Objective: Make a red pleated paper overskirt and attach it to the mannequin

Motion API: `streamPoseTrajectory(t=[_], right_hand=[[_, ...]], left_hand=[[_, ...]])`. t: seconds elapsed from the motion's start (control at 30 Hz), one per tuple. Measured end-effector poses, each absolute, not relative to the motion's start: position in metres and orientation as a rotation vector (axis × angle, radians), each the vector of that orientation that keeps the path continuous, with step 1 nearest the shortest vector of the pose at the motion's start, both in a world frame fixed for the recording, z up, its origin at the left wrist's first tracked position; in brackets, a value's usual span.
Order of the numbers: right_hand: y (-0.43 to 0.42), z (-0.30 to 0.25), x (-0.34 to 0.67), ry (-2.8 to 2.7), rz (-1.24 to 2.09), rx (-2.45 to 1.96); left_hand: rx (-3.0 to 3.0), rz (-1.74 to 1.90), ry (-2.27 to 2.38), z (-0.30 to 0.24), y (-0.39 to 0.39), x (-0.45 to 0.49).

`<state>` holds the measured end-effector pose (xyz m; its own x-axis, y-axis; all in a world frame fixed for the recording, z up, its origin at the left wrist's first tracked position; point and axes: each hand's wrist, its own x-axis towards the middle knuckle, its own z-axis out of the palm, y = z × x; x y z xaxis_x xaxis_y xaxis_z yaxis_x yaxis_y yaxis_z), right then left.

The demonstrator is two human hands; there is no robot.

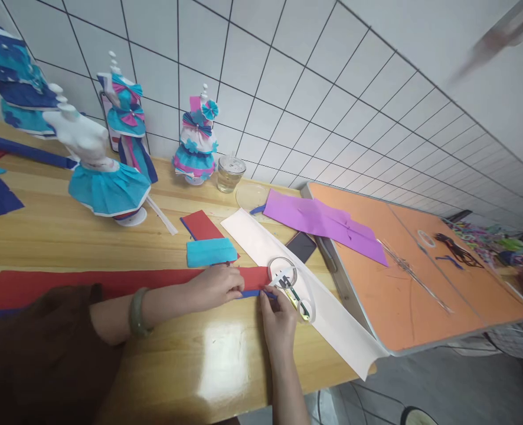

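Observation:
A long red crepe paper strip (pixel 141 282) with a blue layer along its near edge lies across the table. My left hand (pixel 217 288), with a green bangle (pixel 140 313) on the wrist, rests on the strip with fingers curled over its near edge. My right hand (pixel 280 316) pinches the strip's right end between thumb and fingertips. Just beyond those fingertips are a clear ring-shaped tape roll (pixel 283 260) and small snips (pixel 293 297) with yellow-and-dark handles. A white strip (pixel 278 276) shows by the right fingertips; whether they touch it I cannot tell.
Behind the hands lie a turquoise paper piece (pixel 211 252), white paper (pixel 332 316), purple paper (pixel 319 221) and a phone (pixel 301 245). Mannequins in paper dresses (pixel 195 153) and a lidded cup (pixel 230 174) stand along the tiled wall. An orange folding table (pixel 376 295) adjoins at right.

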<state>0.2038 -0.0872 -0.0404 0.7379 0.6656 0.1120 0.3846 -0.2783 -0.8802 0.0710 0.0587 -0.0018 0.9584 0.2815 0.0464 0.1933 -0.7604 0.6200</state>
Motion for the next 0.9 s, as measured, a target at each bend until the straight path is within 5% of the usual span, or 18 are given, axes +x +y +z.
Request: streamPoseTrajectory(t=[0.9], right_hand=[[-0.084,-0.035,0.2,-0.832,0.318,-2.017]], left_hand=[[2.988,0.179,0.304,-0.025,0.034,0.084]])
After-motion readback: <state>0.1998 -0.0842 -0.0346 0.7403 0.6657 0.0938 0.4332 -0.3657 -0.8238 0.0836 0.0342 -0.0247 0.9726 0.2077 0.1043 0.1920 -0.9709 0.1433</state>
